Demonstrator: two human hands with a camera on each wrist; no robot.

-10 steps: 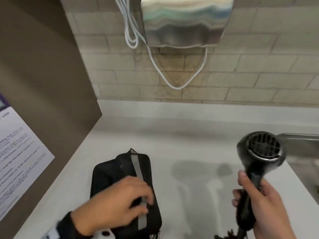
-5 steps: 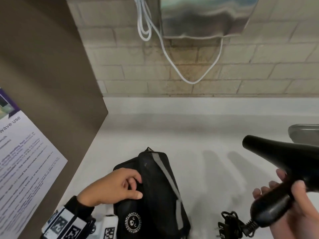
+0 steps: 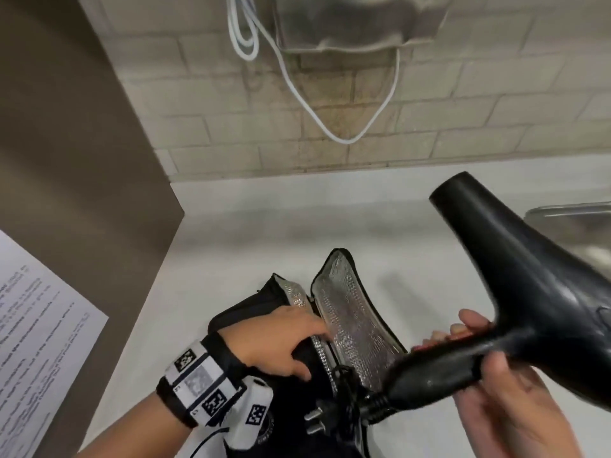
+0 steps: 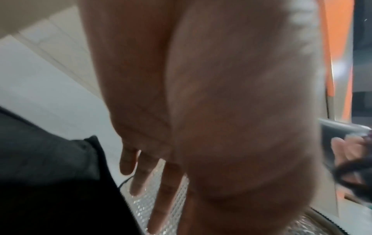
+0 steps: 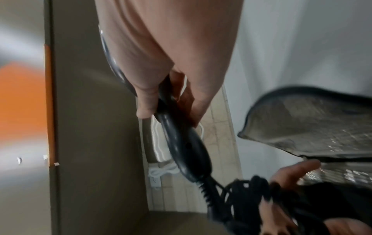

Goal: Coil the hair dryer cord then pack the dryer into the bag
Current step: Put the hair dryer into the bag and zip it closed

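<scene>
A black bag (image 3: 244, 312) lies on the white counter (image 3: 264, 226), its silver-lined lid (image 3: 350, 312) flipped up and open. My left hand (image 3: 310, 348) rests on the bag's near rim, and its straight fingers (image 4: 161, 190) touch the silver lining. My right hand (image 3: 479, 352) grips the handle of the black hair dryer (image 3: 529, 276), which is held in the air to the right of the bag with its nozzle pointing up and left. The coiled black cord (image 3: 340, 391) and its plug (image 3: 314, 421) hang from the handle's end over the bag's mouth. In the right wrist view the dryer handle (image 5: 181, 143) leads down to the cord bundle (image 5: 251, 198).
A steel sink (image 3: 568, 213) is set into the counter at the right. A metal hand dryer (image 3: 347, 24) with a looped white cable (image 3: 330, 127) hangs on the brick wall. A brown partition (image 3: 82, 193) with a paper notice (image 3: 33, 325) closes the left side.
The bag's lid has been flipped open, and my left hand has moved onto the opening's rim. The dryer has swung closer, bringing the cord bundle over the bag.
</scene>
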